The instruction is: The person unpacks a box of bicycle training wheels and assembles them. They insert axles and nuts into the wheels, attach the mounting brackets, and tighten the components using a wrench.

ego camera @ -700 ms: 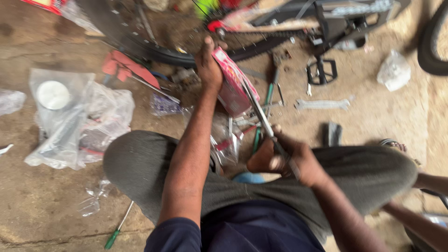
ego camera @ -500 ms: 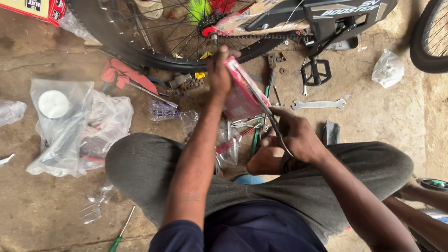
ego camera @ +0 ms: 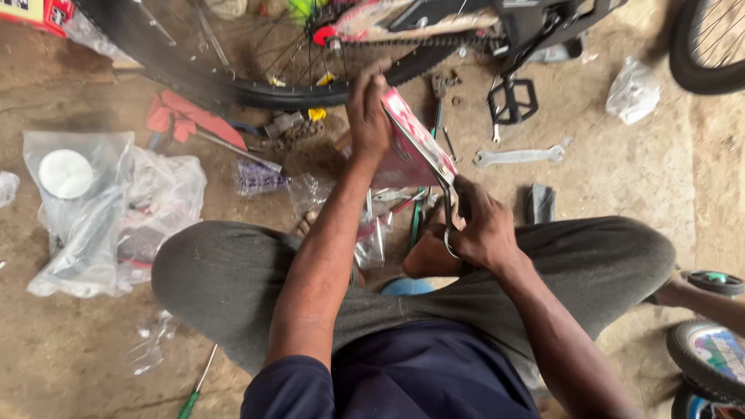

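Pink-and-white packaging (ego camera: 415, 143), a flat card-like packet, is held up between the two hands in front of the seated person's knees. The left hand (ego camera: 367, 116) grips its upper edge, fingers closed over the top and thumb behind. The right hand (ego camera: 481, 229) is below and to the right of it, closed around the handles of a pair of scissors (ego camera: 450, 209) whose blades reach up to the packet's lower corner (whether the blades are biting into the card or only touching it is hard to tell, since the hand covers much of them).

Just beyond the left hand lies a bicycle wheel (ego camera: 256, 85) with its black tyre and spokes on the concrete floor (ego camera: 636, 186). To the right of the right hand, a silver spanner (ego camera: 518, 156) lies flat, and a black pedal (ego camera: 512, 101) sits a little further out. Left of the left arm are a red-handled tool (ego camera: 186, 118) and a heap of clear plastic bags (ego camera: 101, 209), one holding a round white thing. Near the person's left knee a green-handled screwdriver (ego camera: 194, 392) lies on the floor. At the far right edge, beyond the right elbow, a small wheel (ego camera: 710, 353) shows.
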